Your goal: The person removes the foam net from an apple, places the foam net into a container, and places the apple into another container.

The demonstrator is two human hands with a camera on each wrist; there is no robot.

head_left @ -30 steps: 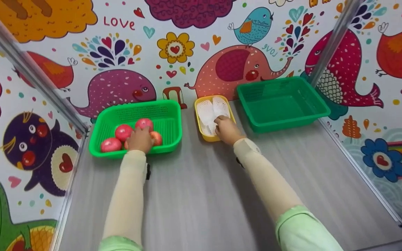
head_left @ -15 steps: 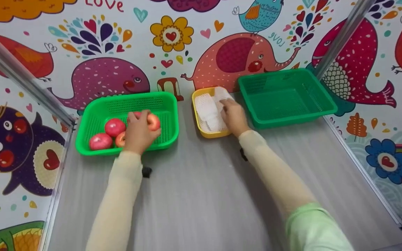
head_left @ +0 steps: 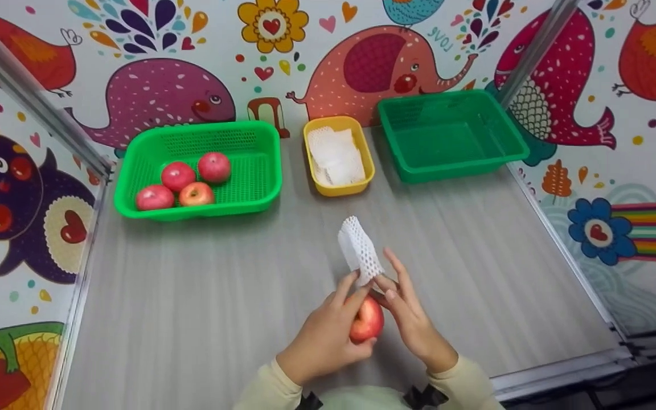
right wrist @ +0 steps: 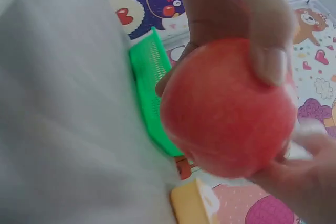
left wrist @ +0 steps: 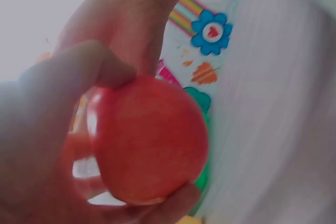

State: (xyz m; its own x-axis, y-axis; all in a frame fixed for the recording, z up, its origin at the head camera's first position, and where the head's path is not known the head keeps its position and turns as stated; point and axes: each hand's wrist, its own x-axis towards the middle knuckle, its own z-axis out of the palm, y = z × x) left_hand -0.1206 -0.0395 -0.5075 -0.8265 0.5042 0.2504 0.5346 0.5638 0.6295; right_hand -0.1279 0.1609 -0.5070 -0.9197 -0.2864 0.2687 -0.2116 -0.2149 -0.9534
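Note:
A red apple [head_left: 369, 320] is held between the fingers and thumb of my left hand [head_left: 322, 339] near the table's front. Just above it stands a white foam fruit net [head_left: 360, 246], its lower end pinched by my right hand [head_left: 416, 322]. Fingertips of the left hand also reach the net's lower end. In the left wrist view the apple [left wrist: 152, 140] hides most of the net; the left thumb presses its top. The right wrist view shows the apple [right wrist: 228, 108] close up, with the left hand above and the right hand at the lower right.
A bright green basket [head_left: 248, 212] with several apples [head_left: 177, 176] stands at the back left. Behind the hands is a yellow basket [head_left: 342, 189] with white foam nets [head_left: 336, 156]. A darker green basket [head_left: 459, 168] stands at the back right, by the patterned wall.
My left hand has lifted an apple from the bright green basket and my right hand a foam net from the yellow one. Both have come together near the front.

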